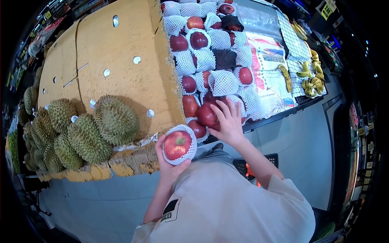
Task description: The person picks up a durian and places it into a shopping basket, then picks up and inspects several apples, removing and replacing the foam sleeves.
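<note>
My left hand (170, 169) is wrapped round a red apple (177, 145) in a white foam net (192, 150), its stem end facing up. My right hand (231, 125) has its fingers curled over the side of a bare dark red apple (207, 115) at the near end of the fruit display. Just below that apple sits another red apple (197, 128). Beyond both hands stretch rows of apples, many in white foam nets (223, 83) and a few in black ones (224, 59).
On the left, several durians (90, 137) lie against a large cardboard sheet (117, 60) whose raised edge borders the apples. To the right are a printed sheet (267, 87), a wire rack (289, 36) and bananas (313, 86). A dark basket (269, 160) is by my right side.
</note>
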